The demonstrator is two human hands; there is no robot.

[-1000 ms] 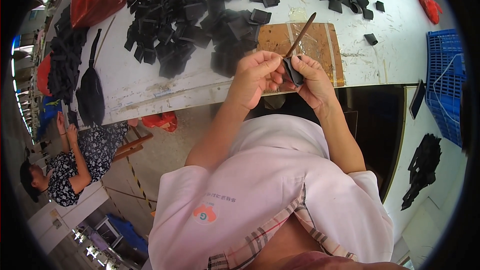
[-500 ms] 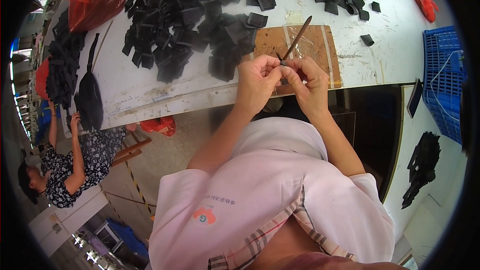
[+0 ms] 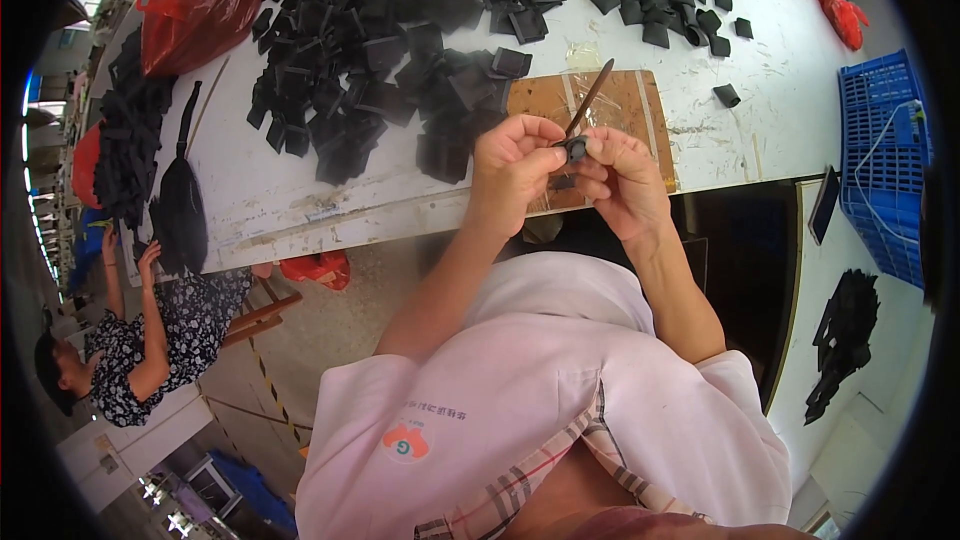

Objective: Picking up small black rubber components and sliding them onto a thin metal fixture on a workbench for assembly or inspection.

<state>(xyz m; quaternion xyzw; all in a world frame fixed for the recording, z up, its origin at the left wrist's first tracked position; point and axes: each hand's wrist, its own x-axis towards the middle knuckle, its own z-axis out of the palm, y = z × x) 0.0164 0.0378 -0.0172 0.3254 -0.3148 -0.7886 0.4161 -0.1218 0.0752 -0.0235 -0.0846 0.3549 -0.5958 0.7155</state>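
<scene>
Between my two hands, above the table's front edge, is a small black fabric piece (image 3: 576,149), curled with a rounded opening facing me. My left hand (image 3: 513,165) pinches its left side between thumb and fingers. The fingertips of my right hand (image 3: 628,175) grip its right side. A slim brown pointed stick (image 3: 592,95) slants up and right from just behind the piece; my fingers hide its lower end, so I cannot tell what holds it. Behind and below the hands is a brown board (image 3: 640,110) with clear tape strips on the white table (image 3: 330,225).
A large heap of flat black pieces (image 3: 390,50) spreads at the left. Several curled black pieces (image 3: 668,2) lie at the back right, one (image 3: 727,95) apart. A red bag (image 3: 198,15), a blue crate (image 3: 882,170) and a seated person (image 3: 150,360) are farther out.
The black piece has turned so its rounded opening now shows. My right hand has rolled, with its lower fingers curled under the piece. The whole view has shifted slightly.
</scene>
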